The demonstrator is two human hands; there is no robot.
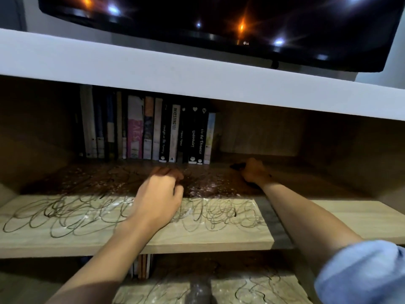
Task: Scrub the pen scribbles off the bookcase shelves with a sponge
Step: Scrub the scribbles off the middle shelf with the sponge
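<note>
The shelf (65,235) runs across the middle of the view, pale wood at its near edge and dark in shadow farther in. Looping pen scribbles (54,213) cover its near left part and carry on rightward past the middle, with white powdery smears among them. At the far left-centre a row of books (149,130) stands upright against the back of the shelf.

The left hand (158,196) rests on the shelf at the centre, on top of the scribbles, its fingers curled under toward the far side. Whether it holds anything under those fingers cannot be told; no sponge shows.

Above, a thick white ledge (197,75) spans the view, and a dark TV (219,25) hangs above it with light spots reflected in its screen.

The right hand (254,171) reaches deeper into the shelf, right of the books, well apart from the left hand. Its fingers are curled round a dark object (237,166) whose end sticks out to the left; the shadow hides what it is. A rolled blue sleeve (361,273) shows at the near right.

Below, a lower shelf (252,288) also bears scribbles and white smears.
</note>
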